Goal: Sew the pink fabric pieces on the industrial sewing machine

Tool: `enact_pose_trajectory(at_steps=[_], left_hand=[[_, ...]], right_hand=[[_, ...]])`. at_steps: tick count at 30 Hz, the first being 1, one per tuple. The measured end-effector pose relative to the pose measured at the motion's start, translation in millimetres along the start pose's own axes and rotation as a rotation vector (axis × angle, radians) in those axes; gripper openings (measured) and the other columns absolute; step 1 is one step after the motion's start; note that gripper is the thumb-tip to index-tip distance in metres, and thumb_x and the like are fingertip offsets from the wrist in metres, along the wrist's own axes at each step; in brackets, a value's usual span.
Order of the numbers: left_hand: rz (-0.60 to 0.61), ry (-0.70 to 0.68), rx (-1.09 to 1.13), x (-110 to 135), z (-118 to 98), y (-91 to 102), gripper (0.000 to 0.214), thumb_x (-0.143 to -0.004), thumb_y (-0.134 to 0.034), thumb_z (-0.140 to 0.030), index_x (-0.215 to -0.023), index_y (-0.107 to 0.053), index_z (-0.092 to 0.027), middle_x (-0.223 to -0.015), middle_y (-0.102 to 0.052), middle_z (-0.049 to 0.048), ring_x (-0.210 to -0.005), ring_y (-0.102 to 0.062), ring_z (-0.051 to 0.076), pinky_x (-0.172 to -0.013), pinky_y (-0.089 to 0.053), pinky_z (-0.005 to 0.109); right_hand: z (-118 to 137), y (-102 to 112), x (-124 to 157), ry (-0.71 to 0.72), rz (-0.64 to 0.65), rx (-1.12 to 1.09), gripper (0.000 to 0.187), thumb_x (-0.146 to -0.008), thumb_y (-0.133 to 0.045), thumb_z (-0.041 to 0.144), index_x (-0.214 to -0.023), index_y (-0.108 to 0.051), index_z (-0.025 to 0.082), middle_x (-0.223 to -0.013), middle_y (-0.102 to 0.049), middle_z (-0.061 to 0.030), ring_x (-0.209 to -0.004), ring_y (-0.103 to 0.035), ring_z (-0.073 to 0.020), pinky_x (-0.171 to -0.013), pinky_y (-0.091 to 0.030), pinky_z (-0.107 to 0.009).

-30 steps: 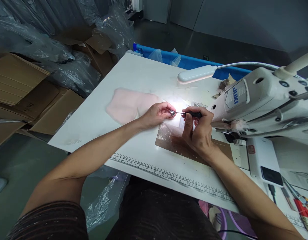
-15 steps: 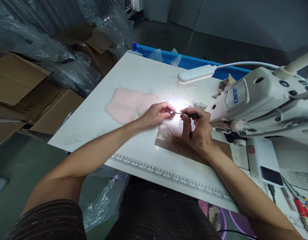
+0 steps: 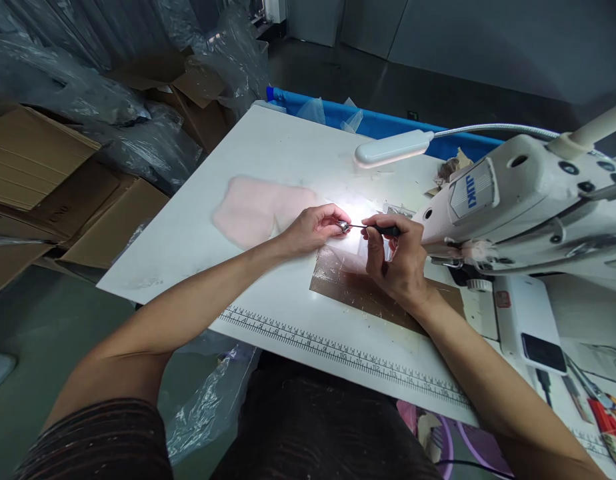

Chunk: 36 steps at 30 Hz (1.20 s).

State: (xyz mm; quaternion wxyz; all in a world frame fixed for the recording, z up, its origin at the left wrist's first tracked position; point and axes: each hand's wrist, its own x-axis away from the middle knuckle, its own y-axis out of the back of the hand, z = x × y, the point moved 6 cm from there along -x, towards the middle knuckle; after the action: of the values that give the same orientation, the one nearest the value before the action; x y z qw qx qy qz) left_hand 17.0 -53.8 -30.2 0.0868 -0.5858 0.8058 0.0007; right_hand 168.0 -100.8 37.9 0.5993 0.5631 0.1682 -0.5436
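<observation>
Pinched in the fingertips of my left hand (image 3: 319, 228) is a small, shiny metal bobbin case (image 3: 343, 227), partly hidden by the fingers. My right hand (image 3: 399, 257) grips the black handle of a small screwdriver (image 3: 383, 231). Its thin shaft points left, and the tip meets the bobbin case. Both hands are above the white sewing table (image 3: 188, 220), in the bright light of a lamp (image 3: 393, 148). Beneath my right hand lies a brown, glossy sheet (image 3: 338, 283). Left of my hands is a pale pink cut piece (image 3: 261, 207).
A white sewing machine (image 3: 518, 200) fills the right side, with a control box (image 3: 525, 313) below it. A printed ruler (image 3: 338, 353) follows the table's front edge. Cardboard boxes (image 3: 33, 160) and clear plastic (image 3: 138, 147) stand at left. A blue cloth bin (image 3: 378, 123) is behind the table.
My right hand has shifted very slightly to the right with the screwdriver. My left hand and the bobbin case stay in place.
</observation>
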Motion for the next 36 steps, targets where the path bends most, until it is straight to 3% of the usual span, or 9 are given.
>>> enact_pose_trajectory(at_steps=[6,21,36], left_hand=[[0.004,0.001,-0.031,1.2,-2.2,-0.6,0.011,-0.083,-0.066,-0.013,-0.094,-0.068,-0.013,-0.096,-0.068,0.0064,-0.093,-0.068,0.015,-0.098,-0.054,0.039],[-0.012,-0.021,0.000,0.9,-1.8,0.1,0.011,-0.083,-0.066,-0.011,-0.093,-0.068,-0.014,-0.093,-0.068,0.0041,-0.090,-0.068,0.014,-0.092,-0.057,0.036],[-0.013,-0.005,-0.020,0.9,-0.7,0.2,0.012,-0.081,-0.066,-0.014,-0.093,-0.067,-0.014,-0.093,-0.068,0.0049,-0.093,-0.068,0.016,-0.093,-0.057,0.040]], right_hand=[[1.7,0.7,-2.6,0.017,0.033,-0.006,0.032,-0.096,-0.051,0.014,-0.124,-0.041,0.024,-0.104,-0.062,-0.0060,-0.078,-0.065,-0.0126,-0.068,-0.059,-0.030],[-3.2,-1.2,2.9,-0.029,-0.036,-0.098,0.030,-0.094,-0.057,0.013,-0.119,-0.045,0.025,-0.102,-0.064,-0.0051,-0.084,-0.066,-0.0144,-0.066,-0.060,-0.029],[-3.0,-1.7,3.4,-0.015,-0.048,-0.095,0.031,-0.093,-0.058,0.011,-0.119,-0.047,0.024,-0.102,-0.065,-0.0052,-0.086,-0.067,-0.0146,-0.064,-0.059,-0.028]])
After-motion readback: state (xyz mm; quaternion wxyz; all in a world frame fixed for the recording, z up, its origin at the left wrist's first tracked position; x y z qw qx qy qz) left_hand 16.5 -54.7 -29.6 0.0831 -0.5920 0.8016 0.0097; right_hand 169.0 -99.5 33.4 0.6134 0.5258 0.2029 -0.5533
